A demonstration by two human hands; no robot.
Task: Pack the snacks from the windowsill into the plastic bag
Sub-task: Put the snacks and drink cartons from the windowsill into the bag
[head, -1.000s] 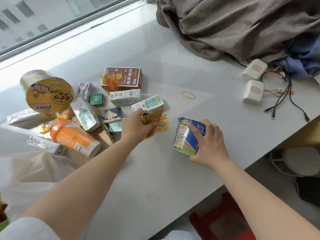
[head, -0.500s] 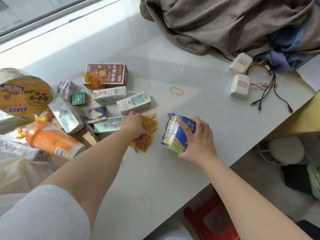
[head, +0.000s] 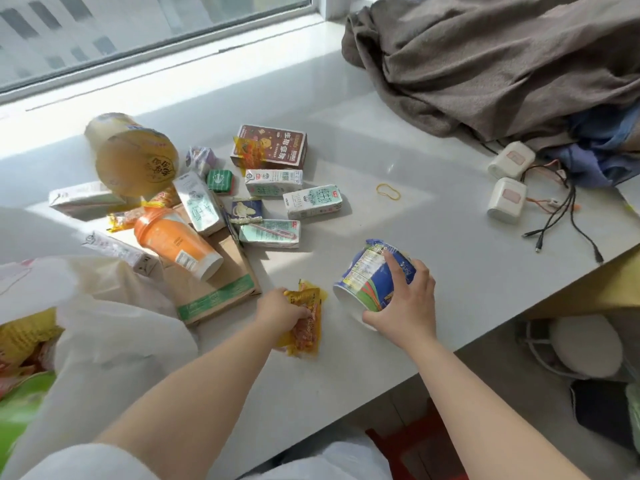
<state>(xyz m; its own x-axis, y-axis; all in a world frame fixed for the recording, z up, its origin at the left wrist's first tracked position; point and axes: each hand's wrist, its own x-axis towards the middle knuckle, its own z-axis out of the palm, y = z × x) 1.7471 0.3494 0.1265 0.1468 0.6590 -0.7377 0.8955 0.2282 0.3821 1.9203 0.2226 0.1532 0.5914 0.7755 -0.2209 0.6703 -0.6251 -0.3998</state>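
Dragged toward me: yellow snack packet (head: 304, 322) | left hand (head: 278, 310) grips it for bagging | right hand (head: 403, 306) clasps blue cup (head: 372, 278), steadying it

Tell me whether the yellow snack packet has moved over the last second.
Yes. The left hand has dragged the yellow packet toward the near edge, away from the milk cartons it lay beside.

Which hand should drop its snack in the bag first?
Probably the left hand. It grips the yellow snack packet, and the plastic bag lies on its side of the sill. The right hand holds the blue cup, farther from the bag, with the left arm between.
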